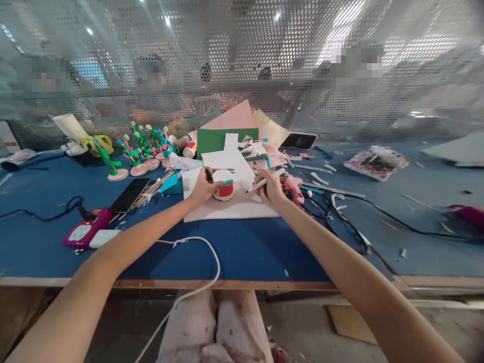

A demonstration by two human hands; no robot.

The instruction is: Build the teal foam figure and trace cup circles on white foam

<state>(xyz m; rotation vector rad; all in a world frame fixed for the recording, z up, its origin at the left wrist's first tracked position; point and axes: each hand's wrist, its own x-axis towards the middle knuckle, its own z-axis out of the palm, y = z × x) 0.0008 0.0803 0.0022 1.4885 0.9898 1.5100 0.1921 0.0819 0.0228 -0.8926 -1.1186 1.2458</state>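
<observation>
My left hand [204, 187] is closed on a small red-and-white paper cup [226, 192], with the thumb across its near side. The cup stands over a stack of white paper sheets [242, 213]; whether it touches them I cannot tell. To the right of the cup, my right hand [270, 187] grips a white pen [277, 173]. Its dark tip points left, a short way from the cup's side. Behind both hands, more white paper lies against a green sheet [212, 140].
Several green twisted craft figures on pink round bases [118, 175] stand at the back left. A magenta power adapter [86, 229], a black phone [130, 195] and a white cable [212, 247] lie left. On the right are a pink glue gun [295, 189], black cords and paper scraps.
</observation>
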